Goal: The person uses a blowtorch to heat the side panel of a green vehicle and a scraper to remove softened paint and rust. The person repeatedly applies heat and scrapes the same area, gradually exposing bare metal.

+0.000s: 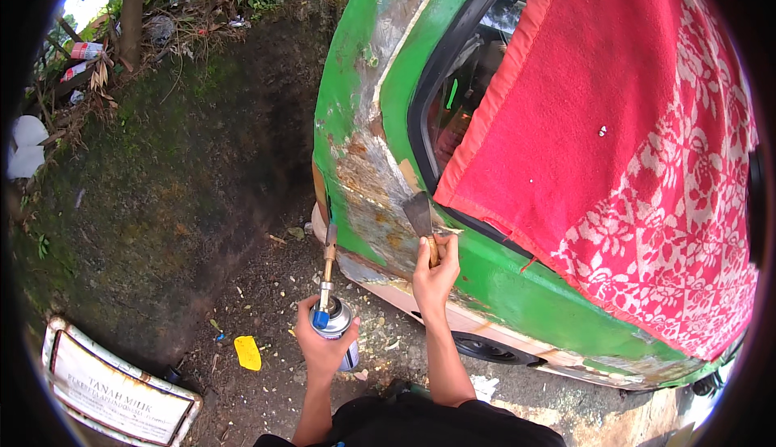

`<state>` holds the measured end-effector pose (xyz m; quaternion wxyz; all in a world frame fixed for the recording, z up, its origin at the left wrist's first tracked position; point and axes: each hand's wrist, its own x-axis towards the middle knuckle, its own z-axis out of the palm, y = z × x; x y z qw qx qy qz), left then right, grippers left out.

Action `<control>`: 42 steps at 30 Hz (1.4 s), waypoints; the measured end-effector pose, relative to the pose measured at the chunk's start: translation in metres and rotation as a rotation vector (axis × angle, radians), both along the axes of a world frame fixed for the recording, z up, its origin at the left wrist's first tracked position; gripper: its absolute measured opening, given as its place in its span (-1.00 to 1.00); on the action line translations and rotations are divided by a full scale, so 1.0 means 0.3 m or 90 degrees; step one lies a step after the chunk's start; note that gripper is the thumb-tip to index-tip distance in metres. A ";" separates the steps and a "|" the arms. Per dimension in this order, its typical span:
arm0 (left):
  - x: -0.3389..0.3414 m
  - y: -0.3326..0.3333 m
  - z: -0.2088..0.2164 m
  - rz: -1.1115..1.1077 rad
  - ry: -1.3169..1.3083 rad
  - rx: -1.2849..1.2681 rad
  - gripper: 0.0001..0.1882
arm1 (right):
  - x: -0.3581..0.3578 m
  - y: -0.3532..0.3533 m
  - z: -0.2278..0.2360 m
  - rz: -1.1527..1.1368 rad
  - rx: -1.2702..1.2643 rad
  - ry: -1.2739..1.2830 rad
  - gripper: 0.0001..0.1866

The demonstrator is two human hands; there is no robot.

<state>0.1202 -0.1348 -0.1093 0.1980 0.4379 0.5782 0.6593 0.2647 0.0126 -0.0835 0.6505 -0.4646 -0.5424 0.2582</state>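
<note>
My left hand is wrapped round a gas torch, a canister with a blue knob and a brass and steel nozzle pointing up beside the green vehicle body. No flame can be made out. My right hand grips the wooden handle of a scraper. Its dark flat blade lies against the bodywork just below the window corner. Around the blade the paint is partly gone, and a patch of brown rusty metal shows. A strip of loosened paint sits next to the handle.
A red floral cloth covers much of the window. To the left rises a mossy dark wall. A white sign leans at lower left. On the ground lie a yellow scrap and many paint chips.
</note>
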 end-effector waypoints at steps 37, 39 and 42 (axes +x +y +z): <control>-0.055 -0.002 -0.013 0.033 -0.002 0.017 -0.37 | -0.050 0.053 -0.103 0.069 0.000 0.136 -0.80; -0.052 0.001 -0.016 0.031 -0.019 0.010 -0.36 | -0.054 0.066 -0.122 0.101 -0.015 0.177 -0.79; -0.050 0.011 -0.019 0.029 -0.024 0.000 -0.35 | -0.059 0.051 -0.143 0.113 0.005 0.212 -0.80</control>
